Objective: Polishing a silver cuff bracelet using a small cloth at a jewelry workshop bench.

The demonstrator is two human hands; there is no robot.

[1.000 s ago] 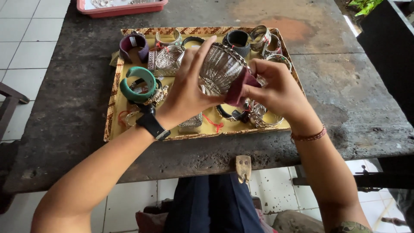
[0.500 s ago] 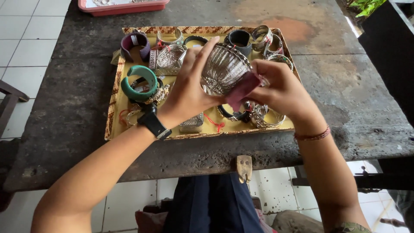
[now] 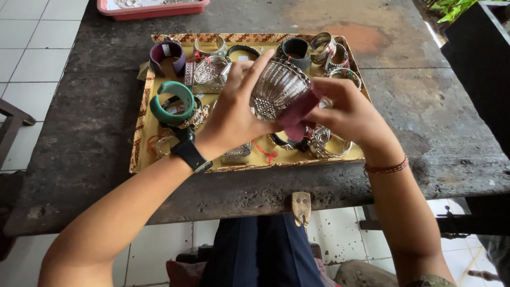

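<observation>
Both hands up over the tray (image 3: 142, 133), holding one wide silver cuff (image 3: 276, 89) between them, lifted clear of the tray.

My left hand (image 3: 234, 114) is wrapped on the cuff's left side, fingers spread up over its top edge, thumb hidden behind the metal. Black watch (image 3: 190, 155) on that wrist.

My right hand (image 3: 345, 114) pinches a maroon cloth (image 3: 297, 111) against the cuff's lower right. Fingertips are buried in the cloth, so I can't see exactly how much touches metal directly. Red thread bracelet (image 3: 387, 168) on that wrist.

The cuff's surface reads as ribbed or woven; I can't resolve the finer pattern. Its far side is out of sight.

The tray sits on the dark, worn counter (image 3: 79, 143) and has a patterned brown border and a yellow lining. On it:
- green bangle (image 3: 171, 103), left, leaning on smaller silver pieces
- purple cuff (image 3: 166, 55), top left
- dark cuff (image 3: 295, 50), top centre, partly behind the held cuff
- silver bangles (image 3: 332, 48), top right, overlapping, count unclear
- more silver pieces under my hands, mostly blocked

Pink tray (image 3: 154, 8) at the counter's far edge is cut off by the frame, contents not readable. Small wooden tag (image 3: 301, 206) hangs off the near counter edge. Green leaves (image 3: 451, 8) top right, cropped.
</observation>
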